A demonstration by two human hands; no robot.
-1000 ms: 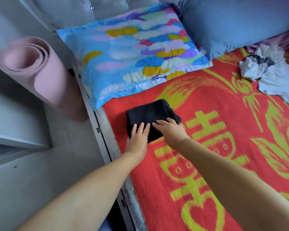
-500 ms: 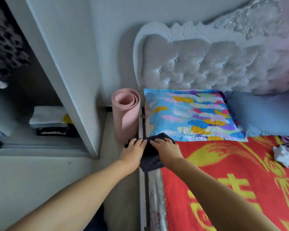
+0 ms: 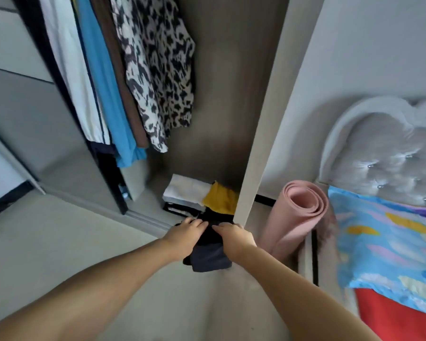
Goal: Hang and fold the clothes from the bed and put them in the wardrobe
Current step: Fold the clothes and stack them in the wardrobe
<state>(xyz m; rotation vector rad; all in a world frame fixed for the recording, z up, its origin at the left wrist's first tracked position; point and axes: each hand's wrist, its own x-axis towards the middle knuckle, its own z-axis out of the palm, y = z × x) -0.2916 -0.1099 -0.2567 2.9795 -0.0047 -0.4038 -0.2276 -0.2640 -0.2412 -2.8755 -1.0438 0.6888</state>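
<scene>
- Up and to the left of the hands, shirts and a spotted dress (image 3: 158, 70) are hung in the wardrobe (image 3: 261, 119).
- The folded black garment (image 3: 210, 254) is held by the left hand (image 3: 185, 233) and the right hand (image 3: 234, 238), fingers curled over its top.
- Just past the fingers, a pile of folded clothes (image 3: 190, 193) is seen on the wardrobe floor.
- The putting-away step is judged to be in hand.
- Next, the garment should be laid flat on or beside the pile.
- To the right of the hands, a rolled pink mat (image 3: 303, 210) is stood.

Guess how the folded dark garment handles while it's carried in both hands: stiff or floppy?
Probably floppy: the folded dark garment sags below the left hand and right hand. Likely light, since the grip looks like fingers only. The layers may slip apart once it is set down by the folded stack.
</scene>
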